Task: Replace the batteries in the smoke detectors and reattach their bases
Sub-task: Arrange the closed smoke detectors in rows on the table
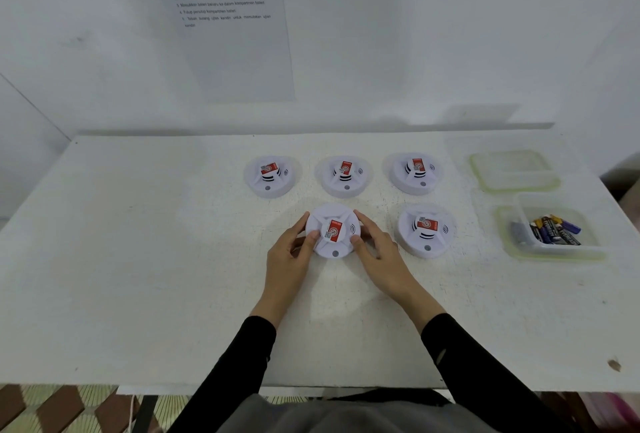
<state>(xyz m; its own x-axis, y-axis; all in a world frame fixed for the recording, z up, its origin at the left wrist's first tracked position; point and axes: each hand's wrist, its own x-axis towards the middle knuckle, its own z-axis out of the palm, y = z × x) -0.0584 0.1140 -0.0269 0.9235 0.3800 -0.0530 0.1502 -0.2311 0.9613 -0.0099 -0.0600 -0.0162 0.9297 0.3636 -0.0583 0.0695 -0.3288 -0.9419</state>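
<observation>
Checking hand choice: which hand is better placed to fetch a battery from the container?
Probably the right hand: the battery container lies on its side of the held detector; the left hand would reach across.

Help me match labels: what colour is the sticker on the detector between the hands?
The sticker on that detector is red and white; head view shows it best.

Long black sleeves down to the wrists: left sleeve (242, 370), right sleeve (471, 370), the latter with a small pale mark near the cuff. Bare left hand (287, 254) and right hand (379, 256). Below, grey cloth (346, 413) at the lap.
</observation>
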